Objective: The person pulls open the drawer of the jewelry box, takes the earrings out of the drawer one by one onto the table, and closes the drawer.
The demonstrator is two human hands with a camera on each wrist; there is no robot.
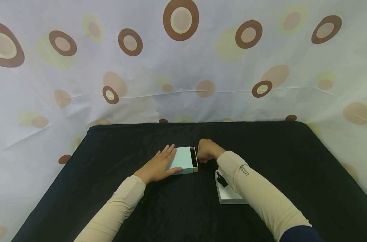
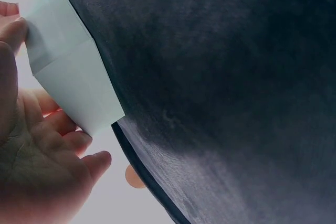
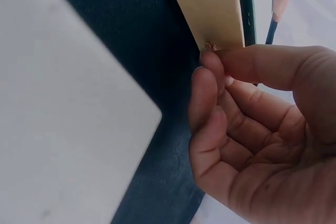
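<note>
A pale mint sliding drawer box (image 1: 182,158) lies on the black cloth, its tan inner drawer (image 3: 212,11) drawn partly out on the right with a dark inside. My left hand (image 1: 159,164) holds the sleeve, fingers spread over its top and left side, thumb along the near edge. In the left wrist view, fingertips and thumb show at opposite sides of the sleeve (image 2: 79,82). Thumb and forefinger of my right hand (image 1: 208,150) pinch a small cord loop (image 3: 211,47) at the drawer's end face; the other fingers are curled.
A white flat box (image 1: 228,195) sits nearer on the right, partly under my right forearm, with a small black item (image 1: 222,179) at its far left. Black cloth (image 1: 135,141) covers the table. Behind its far edge hangs a patterned curtain (image 1: 159,67).
</note>
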